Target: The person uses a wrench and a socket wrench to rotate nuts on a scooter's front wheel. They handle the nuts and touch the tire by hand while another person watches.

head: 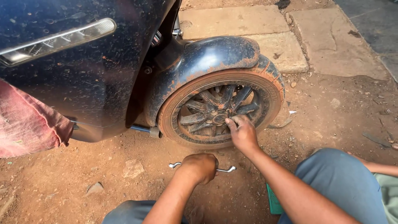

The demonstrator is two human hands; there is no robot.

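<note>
A dark scooter's front wheel (265, 89) with black spokes and a mud-caked tyre stands on the reddish dirt, under a dusty black mudguard (215, 56). My right hand (242, 132) reaches to the wheel's hub, its fingertips pinched at the axle nut in the middle of the spokes. My left hand (200, 166) is lower, closed around the middle of a silver double-ended wrench (227, 169) held just above the ground. Both ends of the wrench stick out of my fist.
The scooter's dark front panel (83, 74) with a light strip fills the upper left. A red cloth (29, 124) hangs at the left. Stone slabs (248, 29) lie beyond the wheel. My knees in blue trousers (336, 178) frame the bottom; a green object (273, 201) lies by them.
</note>
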